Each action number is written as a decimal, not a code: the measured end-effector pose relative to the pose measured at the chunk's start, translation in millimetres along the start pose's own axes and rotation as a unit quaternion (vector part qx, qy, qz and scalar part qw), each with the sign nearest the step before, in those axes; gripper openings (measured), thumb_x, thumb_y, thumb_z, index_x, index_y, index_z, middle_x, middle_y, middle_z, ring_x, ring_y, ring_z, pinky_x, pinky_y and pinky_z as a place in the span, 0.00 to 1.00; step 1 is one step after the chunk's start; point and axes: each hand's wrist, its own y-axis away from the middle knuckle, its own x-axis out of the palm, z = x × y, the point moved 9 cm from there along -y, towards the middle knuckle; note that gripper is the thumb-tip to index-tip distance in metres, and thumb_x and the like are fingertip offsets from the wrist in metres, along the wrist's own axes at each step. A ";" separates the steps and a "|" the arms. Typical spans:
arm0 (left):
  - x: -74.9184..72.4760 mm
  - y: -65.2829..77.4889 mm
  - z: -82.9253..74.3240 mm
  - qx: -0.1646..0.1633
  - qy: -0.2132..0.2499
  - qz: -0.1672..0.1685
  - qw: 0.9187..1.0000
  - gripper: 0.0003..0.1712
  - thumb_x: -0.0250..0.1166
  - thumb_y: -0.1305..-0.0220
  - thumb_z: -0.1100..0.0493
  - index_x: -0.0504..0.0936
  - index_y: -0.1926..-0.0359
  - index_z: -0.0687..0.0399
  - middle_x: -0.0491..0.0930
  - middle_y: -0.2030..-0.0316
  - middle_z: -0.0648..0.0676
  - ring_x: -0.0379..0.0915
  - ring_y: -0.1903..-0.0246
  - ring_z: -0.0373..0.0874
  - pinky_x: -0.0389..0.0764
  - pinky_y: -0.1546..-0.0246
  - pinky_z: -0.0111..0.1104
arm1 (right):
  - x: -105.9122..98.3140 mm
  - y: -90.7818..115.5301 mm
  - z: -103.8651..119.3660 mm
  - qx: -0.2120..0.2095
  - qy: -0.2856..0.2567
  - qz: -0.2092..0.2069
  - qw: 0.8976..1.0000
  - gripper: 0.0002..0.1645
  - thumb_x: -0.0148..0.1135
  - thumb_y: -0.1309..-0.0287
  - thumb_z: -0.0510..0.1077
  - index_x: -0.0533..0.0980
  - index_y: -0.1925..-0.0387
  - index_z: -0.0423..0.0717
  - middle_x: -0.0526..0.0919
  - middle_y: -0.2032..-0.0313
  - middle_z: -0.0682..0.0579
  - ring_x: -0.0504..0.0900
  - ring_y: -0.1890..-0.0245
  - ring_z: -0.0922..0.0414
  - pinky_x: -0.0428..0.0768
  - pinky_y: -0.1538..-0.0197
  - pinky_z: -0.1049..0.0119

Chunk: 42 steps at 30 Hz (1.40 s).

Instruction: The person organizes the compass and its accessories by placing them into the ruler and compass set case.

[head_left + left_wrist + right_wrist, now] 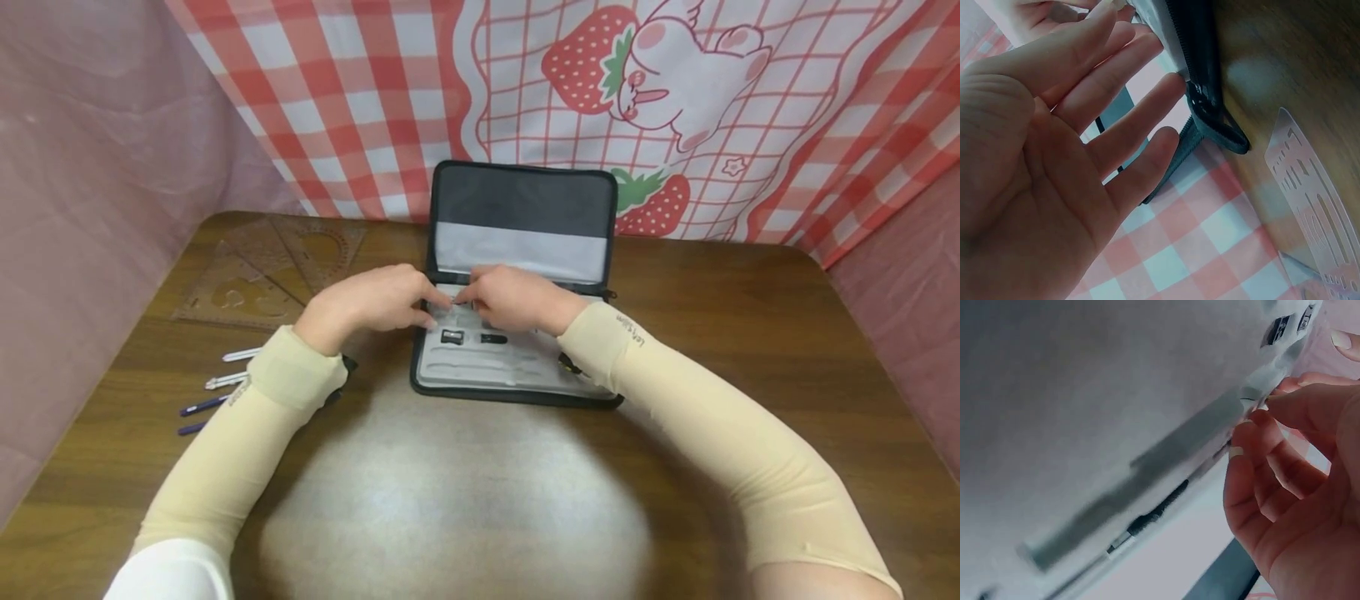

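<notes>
A black zip case (517,401) lies open on the table, its lid standing up at the back and a grey moulded tray (480,375) inside. My right hand (517,298) reaches over the tray's back left, thumb and forefinger pinching a small thin piece (1249,398), mostly hidden by the fingertips. From the left, my left hand (375,300) comes to the same corner; its fingers (1138,134) are spread and fairly straight. Nearer the front of the tray sit a pencil sharpener (452,337) and a small black piece (492,338). A dark-handled tool (1160,509) lies in a long slot.
Clear plastic set squares (247,279) lie at the back left of the table. Several pens (204,406) rest beside my left forearm. A black and yellow item (568,363) shows partly under my right sleeve. A checked strawberry cloth (360,108) hangs behind the case.
</notes>
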 end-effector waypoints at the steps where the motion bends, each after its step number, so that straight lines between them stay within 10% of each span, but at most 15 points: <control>1: 0.5 0.4 0.2 -0.001 -0.001 0.001 1.000 0.23 0.63 0.42 0.52 0.77 0.44 0.44 0.76 0.49 0.46 0.71 0.58 0.36 0.72 0.57 0.34 | 0.3 0.3 1.2 -0.001 0.010 0.007 1.000 0.21 0.49 0.38 0.40 0.75 0.44 0.53 0.71 0.64 0.53 0.69 0.70 0.59 0.70 0.66 0.67; 9: 3.4 2.5 2.6 -0.021 -0.015 0.014 1.000 0.25 0.63 0.42 0.50 0.75 0.42 0.41 0.75 0.48 0.46 0.70 0.57 0.37 0.71 0.55 0.34 | -20.5 25.2 -12.4 0.020 -0.093 0.019 0.995 0.25 0.48 0.36 0.44 0.67 0.38 0.46 0.77 0.53 0.50 0.74 0.58 0.61 0.72 0.54 0.63; 22: 5.1 0.3 -0.2 -0.032 -0.023 0.011 0.999 0.24 0.64 0.43 0.48 0.77 0.44 0.42 0.76 0.51 0.47 0.69 0.59 0.39 0.70 0.54 0.35 | -10.3 140.6 -87.4 0.143 -0.209 -0.088 0.963 0.19 0.61 0.44 0.50 0.77 0.50 0.52 0.79 0.64 0.59 0.74 0.64 0.61 0.74 0.59 0.63; 42: 5.8 -3.5 -9.2 -0.012 -0.048 0.000 0.999 0.23 0.60 0.40 0.45 0.77 0.46 0.47 0.70 0.48 0.48 0.62 0.50 0.42 0.67 0.49 0.37 | 21.1 144.7 -73.9 0.105 -0.212 -0.032 0.971 0.26 0.69 0.56 0.54 0.75 0.52 0.60 0.71 0.59 0.55 0.67 0.59 0.56 0.69 0.55 0.60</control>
